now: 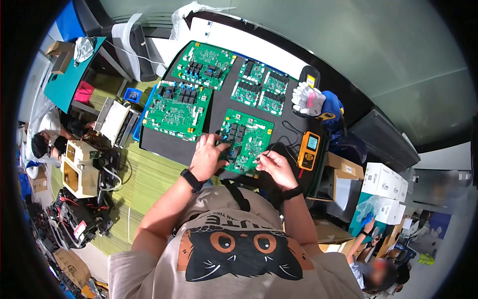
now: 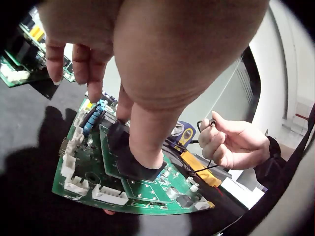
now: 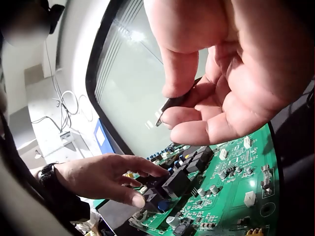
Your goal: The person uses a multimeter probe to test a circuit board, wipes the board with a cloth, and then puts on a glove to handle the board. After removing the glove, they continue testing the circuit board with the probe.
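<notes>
A green circuit board (image 1: 256, 130) lies in front of the person, with black block parts along its left side. The left hand (image 1: 204, 157) has its thumb and index finger around a black component (image 2: 132, 166) on this board, the other fingers spread out above it. Over the board's lower right corner, the right hand (image 1: 277, 169) pinches a small dark pointed tool (image 3: 172, 104) between thumb and fingers. Its tip is clear of the board in the right wrist view. The left thumb partly hides the component in the left wrist view.
Two large green boards (image 1: 174, 113) and several small ones (image 1: 245, 93) lie on the dark mat (image 1: 219, 99). To the right are an orange meter (image 1: 308, 151) with black cable, white gloves (image 1: 307, 98) and a blue-yellow tool (image 1: 330, 112). Other people sit at both sides.
</notes>
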A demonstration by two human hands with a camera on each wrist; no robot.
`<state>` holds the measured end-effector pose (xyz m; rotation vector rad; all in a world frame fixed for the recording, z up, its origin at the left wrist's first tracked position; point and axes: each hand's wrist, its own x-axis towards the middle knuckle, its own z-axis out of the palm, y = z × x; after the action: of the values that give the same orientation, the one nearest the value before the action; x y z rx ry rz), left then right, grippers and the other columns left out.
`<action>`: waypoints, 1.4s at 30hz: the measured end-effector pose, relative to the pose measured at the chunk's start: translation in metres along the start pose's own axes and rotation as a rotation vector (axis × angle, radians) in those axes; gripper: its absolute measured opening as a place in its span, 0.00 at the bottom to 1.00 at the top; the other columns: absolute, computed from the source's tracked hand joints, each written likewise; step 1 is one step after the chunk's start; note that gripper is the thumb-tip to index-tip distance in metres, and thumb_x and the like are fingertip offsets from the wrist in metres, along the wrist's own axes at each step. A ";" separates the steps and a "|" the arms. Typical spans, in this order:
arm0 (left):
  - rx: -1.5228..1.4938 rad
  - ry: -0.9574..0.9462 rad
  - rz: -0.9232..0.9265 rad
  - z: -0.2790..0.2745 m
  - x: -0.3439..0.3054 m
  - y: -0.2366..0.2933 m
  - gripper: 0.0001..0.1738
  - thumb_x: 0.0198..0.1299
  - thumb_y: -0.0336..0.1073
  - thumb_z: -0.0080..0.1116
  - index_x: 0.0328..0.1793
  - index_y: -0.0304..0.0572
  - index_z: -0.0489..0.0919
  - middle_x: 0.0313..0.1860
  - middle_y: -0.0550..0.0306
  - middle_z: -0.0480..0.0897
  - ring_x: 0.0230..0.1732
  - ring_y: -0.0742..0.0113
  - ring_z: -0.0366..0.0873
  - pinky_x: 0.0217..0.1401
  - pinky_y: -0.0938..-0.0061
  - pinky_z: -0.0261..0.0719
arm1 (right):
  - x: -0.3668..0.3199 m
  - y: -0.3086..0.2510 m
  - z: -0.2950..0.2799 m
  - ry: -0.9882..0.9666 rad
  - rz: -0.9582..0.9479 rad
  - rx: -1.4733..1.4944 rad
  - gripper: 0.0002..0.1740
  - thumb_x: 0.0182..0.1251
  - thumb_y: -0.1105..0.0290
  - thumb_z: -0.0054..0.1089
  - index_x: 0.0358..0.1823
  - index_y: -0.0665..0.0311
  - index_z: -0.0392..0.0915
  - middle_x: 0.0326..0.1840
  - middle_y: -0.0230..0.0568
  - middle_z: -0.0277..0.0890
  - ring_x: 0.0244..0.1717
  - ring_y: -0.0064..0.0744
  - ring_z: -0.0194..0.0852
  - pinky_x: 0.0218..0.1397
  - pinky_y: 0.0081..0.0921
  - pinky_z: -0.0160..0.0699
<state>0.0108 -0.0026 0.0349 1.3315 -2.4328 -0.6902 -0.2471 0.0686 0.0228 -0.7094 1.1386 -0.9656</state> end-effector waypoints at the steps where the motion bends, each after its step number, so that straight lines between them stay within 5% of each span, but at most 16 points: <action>1: 0.020 -0.005 -0.008 -0.001 0.001 0.001 0.35 0.39 0.38 0.79 0.59 0.52 0.83 0.58 0.52 0.72 0.62 0.49 0.66 0.67 0.56 0.70 | 0.000 0.002 0.001 0.010 -0.023 0.013 0.09 0.76 0.69 0.57 0.50 0.67 0.79 0.44 0.33 0.80 0.40 0.20 0.80 0.51 0.23 0.83; 8: 0.127 -0.012 -0.040 0.002 0.000 0.008 0.34 0.42 0.40 0.78 0.61 0.54 0.82 0.57 0.53 0.72 0.62 0.51 0.67 0.64 0.58 0.71 | 0.009 0.022 0.003 0.023 -0.055 -0.123 0.09 0.73 0.72 0.60 0.50 0.67 0.79 0.45 0.32 0.81 0.39 0.19 0.79 0.47 0.21 0.81; 14: 0.160 -0.001 -0.072 0.007 -0.004 0.008 0.33 0.44 0.43 0.76 0.62 0.57 0.82 0.55 0.54 0.72 0.61 0.52 0.68 0.63 0.57 0.71 | 0.013 0.034 0.024 0.151 -0.370 -0.623 0.05 0.69 0.75 0.63 0.43 0.68 0.82 0.37 0.35 0.79 0.36 0.21 0.77 0.40 0.21 0.75; 18: 0.176 0.015 -0.060 0.008 -0.005 0.006 0.33 0.44 0.44 0.76 0.61 0.60 0.82 0.54 0.54 0.73 0.60 0.53 0.68 0.61 0.58 0.71 | 0.013 0.030 0.025 0.188 -0.400 -0.785 0.06 0.65 0.75 0.64 0.42 0.67 0.82 0.37 0.43 0.79 0.42 0.40 0.80 0.45 0.31 0.78; 21: 0.200 0.021 -0.062 0.009 -0.004 0.006 0.33 0.43 0.44 0.76 0.61 0.60 0.82 0.53 0.54 0.73 0.59 0.53 0.69 0.60 0.59 0.71 | 0.014 0.038 0.023 0.205 -0.537 -0.859 0.05 0.65 0.75 0.63 0.40 0.68 0.82 0.39 0.43 0.80 0.42 0.41 0.81 0.47 0.31 0.78; 30: 0.221 0.010 -0.076 0.010 -0.005 0.008 0.33 0.44 0.45 0.76 0.61 0.60 0.82 0.52 0.55 0.73 0.58 0.54 0.69 0.60 0.59 0.71 | 0.012 0.038 0.023 0.136 -0.539 -1.020 0.07 0.62 0.72 0.63 0.39 0.67 0.81 0.40 0.47 0.80 0.46 0.50 0.77 0.52 0.41 0.76; 42: 0.263 0.012 -0.044 0.012 -0.005 0.012 0.33 0.45 0.44 0.75 0.62 0.56 0.82 0.52 0.56 0.73 0.58 0.55 0.69 0.61 0.61 0.70 | 0.008 0.033 0.030 0.153 -0.582 -1.162 0.07 0.61 0.74 0.64 0.40 0.67 0.82 0.41 0.47 0.81 0.46 0.49 0.79 0.53 0.39 0.77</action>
<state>-0.0007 0.0102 0.0308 1.4832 -2.5597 -0.3787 -0.2090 0.0755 0.0001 -2.0055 1.6559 -0.7578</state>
